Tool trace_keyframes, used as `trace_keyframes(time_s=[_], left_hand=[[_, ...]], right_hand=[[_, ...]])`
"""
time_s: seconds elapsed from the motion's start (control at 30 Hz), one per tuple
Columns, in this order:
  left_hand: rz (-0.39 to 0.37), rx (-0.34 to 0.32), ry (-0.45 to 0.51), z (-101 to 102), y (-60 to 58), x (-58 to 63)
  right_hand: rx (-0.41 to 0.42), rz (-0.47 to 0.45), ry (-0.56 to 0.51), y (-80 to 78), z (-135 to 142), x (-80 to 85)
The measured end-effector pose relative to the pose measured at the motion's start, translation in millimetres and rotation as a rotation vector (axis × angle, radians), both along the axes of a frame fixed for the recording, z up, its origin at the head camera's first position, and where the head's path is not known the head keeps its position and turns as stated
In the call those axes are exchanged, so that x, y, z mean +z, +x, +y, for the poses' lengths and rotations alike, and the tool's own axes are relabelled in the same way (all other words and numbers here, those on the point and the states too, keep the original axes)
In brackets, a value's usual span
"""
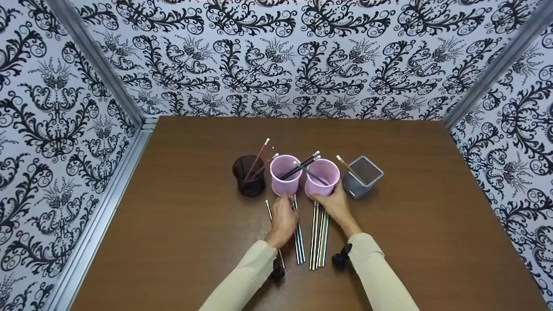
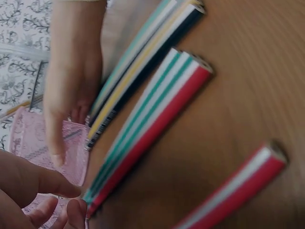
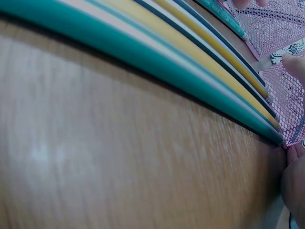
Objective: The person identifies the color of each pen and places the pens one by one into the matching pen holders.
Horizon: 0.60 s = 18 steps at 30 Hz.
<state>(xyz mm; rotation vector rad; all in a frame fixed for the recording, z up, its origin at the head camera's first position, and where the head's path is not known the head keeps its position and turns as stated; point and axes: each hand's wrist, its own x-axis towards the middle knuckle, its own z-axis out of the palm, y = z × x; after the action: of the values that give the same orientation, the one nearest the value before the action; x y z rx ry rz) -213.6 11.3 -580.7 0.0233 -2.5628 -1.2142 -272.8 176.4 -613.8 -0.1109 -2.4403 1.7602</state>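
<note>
In the head view my left hand [image 1: 284,219] reaches down at the front of the left pink mesh cup [image 1: 285,187]. Its fingertips close around the far end of a small row of striped pencils [image 2: 143,129], green-and-white and red, lying on the table; the exact contact is partly hidden. My right hand [image 1: 337,206] grips the right pink mesh cup [image 1: 332,172], its thumb across the front and its fingers round the right side. Below that cup lies a row of yellow, black and green pencils [image 1: 319,237]. Dark pencils [image 1: 307,160] lean in the pink cups.
A black mesh cup [image 1: 251,188] with red pencils stands left of the pink cups. To their right is a square grey mesh cup [image 1: 357,189] holding a yellow pencil [image 1: 349,167]. One red-and-white pencil [image 2: 233,188] lies apart, left of the rows. Patterned walls enclose the brown table [image 1: 181,194].
</note>
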Motion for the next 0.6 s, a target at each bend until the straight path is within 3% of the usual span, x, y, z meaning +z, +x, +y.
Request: trace_keyframes(time_s=[0.23,0.6], left_hand=[[-0.051,-0.027,-0.014,-0.9,-0.3,-2.2],[-0.109,-0.01,-0.161,0.7,-2.5,4.9]], right_hand=[[0.0,0.009,0.009,0.3,0.8,-0.1],[0.002,-0.003,0.01,1.4,-0.2,0.9]])
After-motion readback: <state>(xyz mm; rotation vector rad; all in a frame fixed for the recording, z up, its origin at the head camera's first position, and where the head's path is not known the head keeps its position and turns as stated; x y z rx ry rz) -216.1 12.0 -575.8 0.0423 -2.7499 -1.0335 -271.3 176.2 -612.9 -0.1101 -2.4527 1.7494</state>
